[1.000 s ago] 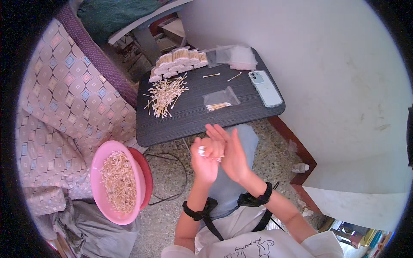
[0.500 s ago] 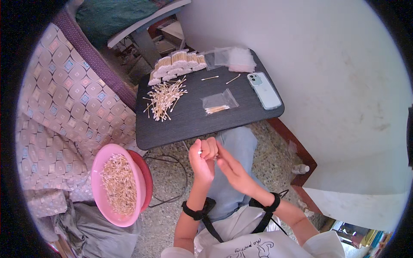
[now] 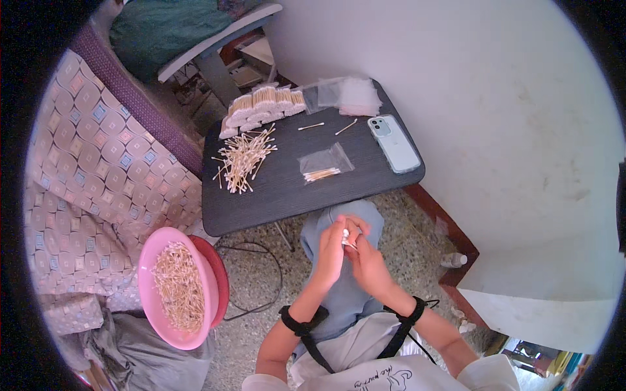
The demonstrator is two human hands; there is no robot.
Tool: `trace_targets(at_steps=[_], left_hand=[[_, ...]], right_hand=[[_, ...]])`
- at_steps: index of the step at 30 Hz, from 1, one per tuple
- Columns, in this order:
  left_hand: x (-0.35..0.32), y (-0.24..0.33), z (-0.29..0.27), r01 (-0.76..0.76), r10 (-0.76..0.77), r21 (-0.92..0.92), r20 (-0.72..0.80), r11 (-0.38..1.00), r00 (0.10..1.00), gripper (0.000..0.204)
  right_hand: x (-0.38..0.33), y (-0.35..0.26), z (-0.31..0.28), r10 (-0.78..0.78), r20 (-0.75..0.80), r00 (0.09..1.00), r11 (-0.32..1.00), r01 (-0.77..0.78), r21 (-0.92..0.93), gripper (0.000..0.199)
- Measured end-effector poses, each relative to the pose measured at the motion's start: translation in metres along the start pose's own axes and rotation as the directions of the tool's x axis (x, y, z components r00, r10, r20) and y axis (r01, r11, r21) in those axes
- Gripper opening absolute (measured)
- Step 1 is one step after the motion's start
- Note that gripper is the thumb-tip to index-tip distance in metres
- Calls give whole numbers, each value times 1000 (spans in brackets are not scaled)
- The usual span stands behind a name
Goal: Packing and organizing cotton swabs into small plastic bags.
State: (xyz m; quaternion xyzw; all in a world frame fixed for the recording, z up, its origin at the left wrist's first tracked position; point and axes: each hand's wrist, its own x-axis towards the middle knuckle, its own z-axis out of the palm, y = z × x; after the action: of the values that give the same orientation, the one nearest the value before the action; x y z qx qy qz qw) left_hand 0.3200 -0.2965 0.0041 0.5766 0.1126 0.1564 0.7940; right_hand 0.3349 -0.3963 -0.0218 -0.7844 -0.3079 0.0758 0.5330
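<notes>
Head view looks down on two bare hands close together over the lap, just in front of the dark tabletop point(image 3: 287, 212). A small bunch of cotton swabs point(image 3: 346, 238) is between them, with some white tips poking out. The left hand point(image 3: 331, 254) is curled around the bunch. The right hand point(image 3: 373, 266) is right up against it, but its fingers are partly hidden, so I cannot tell how tightly they close.

On the tabletop there is a messy pile of loose swabs point(image 3: 244, 159), and near it a clear little bag point(image 3: 326, 159) with a few swabs in it. Filled packs point(image 3: 261, 104) are stacked at the back. A pink bowl point(image 3: 149, 287) full of more swabs is off to the left.

The bunch looks very light. The sticks seem stiff but thin, so they could snap if bent hard. The tips look soft and could get squashed or dirty. Smooth sticks may slide past each other, so it seems best to hold the bunch around its middle, gently, with the ends lined up.
</notes>
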Motion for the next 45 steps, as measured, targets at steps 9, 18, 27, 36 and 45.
trace_targets(at_steps=[9, 18, 27, 36, 45], left_hand=[[11, -6, 1, 170, -168, -227, 29, 959, 985, 28], [17, -13, 12, 143, -134, -96, 95, 985, 986, 29], [22, -3, -2, -296, 61, 829, 305, 474, 951, 29], [90, 8, -11, -367, 276, 877, 287, 309, 917, 36], [124, -33, -49, -389, 353, 912, 325, 127, 877, 44]], right_hand=[[3, 12, -27, 55, 266, 962, 990, -87, 110, 27], [7, 32, -48, 151, 270, 951, 875, -256, 411, 33], [7, 27, -64, 158, 461, 873, 804, -385, 454, 35], [-4, 63, -63, 369, 236, 899, 851, -429, 302, 36], [28, 52, -74, 253, 120, 960, 967, -254, -4, 35]])
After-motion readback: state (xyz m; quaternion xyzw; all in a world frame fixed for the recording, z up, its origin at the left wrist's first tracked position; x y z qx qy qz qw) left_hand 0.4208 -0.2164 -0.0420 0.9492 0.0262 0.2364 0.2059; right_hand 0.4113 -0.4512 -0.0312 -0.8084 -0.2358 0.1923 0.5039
